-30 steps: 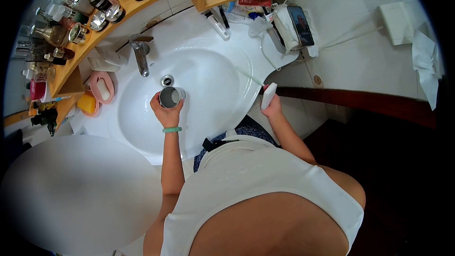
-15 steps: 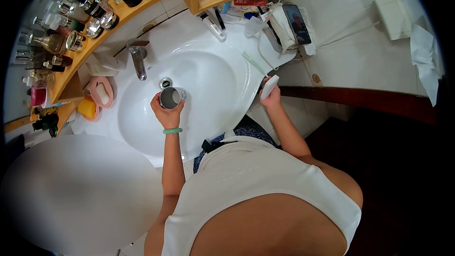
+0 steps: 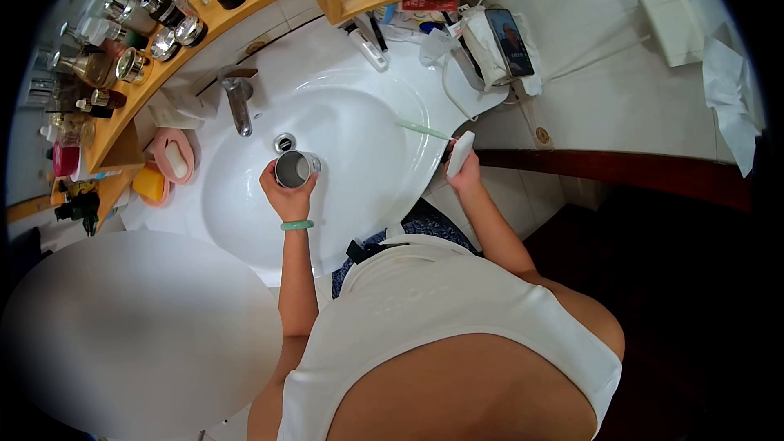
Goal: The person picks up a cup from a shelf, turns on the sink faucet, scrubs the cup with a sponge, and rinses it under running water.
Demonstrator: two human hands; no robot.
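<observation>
My left hand [image 3: 287, 195], with a green bangle at the wrist, is wrapped round a metal cup [image 3: 294, 171]. The cup is held over the white sink basin [image 3: 359, 212], just below the drain, and its open top faces me. My right hand [image 3: 464, 173] is closed at the basin's right rim. It grips a smooth white tube-like object [image 3: 461, 153], whose exact kind I cannot make out. From the same hand a slim pale-green toothbrush [image 3: 425, 129] points left over the basin; its bristles are too small to see clearly.
A chrome faucet [image 3: 238, 102] stands behind the cup. Pink soap dishes [image 3: 184, 140] are at the left. Bottles crowd the curved wooden shelf [image 3: 171, 73]. A phone [image 3: 508, 42] leans at the back right, near a white cable. A white blurred oval fills the lower left.
The green toothbrush has swung down and left, from pointing up along the rim to lying across it over the basin. My right hand shifted slightly; the left hand and cup stayed put.
</observation>
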